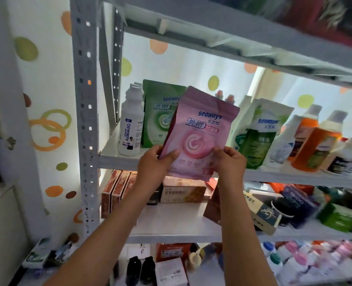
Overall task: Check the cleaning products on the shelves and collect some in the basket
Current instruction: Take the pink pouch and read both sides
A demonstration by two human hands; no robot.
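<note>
A pink Seaways detergent pouch (199, 131) is held up in front of the upper shelf (117, 159), tilted slightly to the right. My left hand (155, 165) grips its lower left corner, thumb across the front. My right hand (229, 163) pinches its lower right edge. Behind it on the shelf stand a green Seaways pouch (160, 108) and a white "Oil enemy" bottle (130, 124). To the right stand a white-green refill pouch (257, 133) and orange bottles (313, 147). No basket is in view.
The grey metal rack has a perforated upright (85, 120) at the left. The middle shelf (171, 221) holds red boxes (117, 186), a beige box and dark packages. The bottom level carries black bottles (141, 269), white boxes and several pink-capped bottles (307, 259).
</note>
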